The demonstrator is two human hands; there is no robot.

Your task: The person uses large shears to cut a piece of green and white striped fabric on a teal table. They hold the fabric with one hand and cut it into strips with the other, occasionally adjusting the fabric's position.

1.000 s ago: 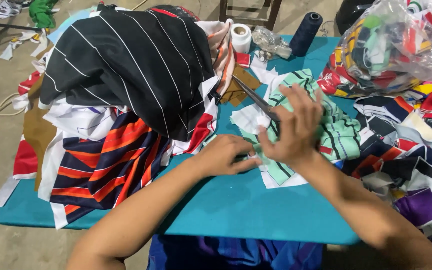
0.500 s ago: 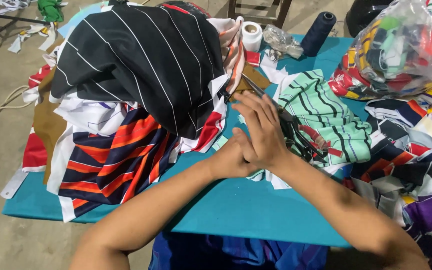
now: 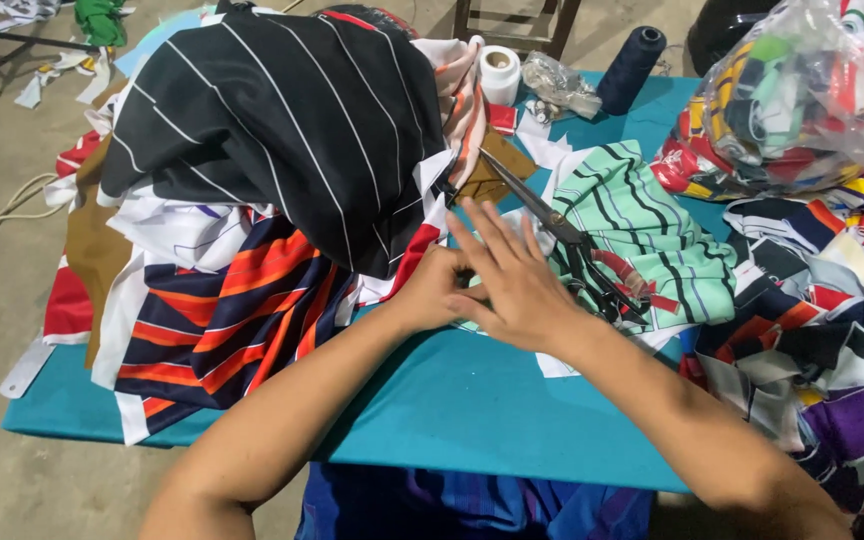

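Your right hand lies flat, fingers spread and pointing toward eleven o'clock, pressing down on the pale fabric piece at the middle of the teal cloth-covered table. It grips nothing; it only pins. Your left hand sits just beside it at nine o'clock, half tucked under the right; its fingers look curled around the cloth's near edge, but you cannot tell how firmly, since the right hand hides them.

To smooth or fold this piece well, keep the right palm low and let its weight do the holding while the left draws the edge taut. Mind the long dark-handled tailor's scissors: they lie just beside your right fingertips at two o'clock, blades running up toward eleven, handles with red wrapping toward four. Slide the cloth away from them, not across them.

The piece itself is thin and limp, whitish, mostly hidden under your hands, with a corner showing at five o'clock. It overlaps the mint-green striped fabric at two o'clock. The heap of black pinstriped cloth crowds in at ten o'clock, nearly touching your left knuckles, so you'd better work toward yourself.
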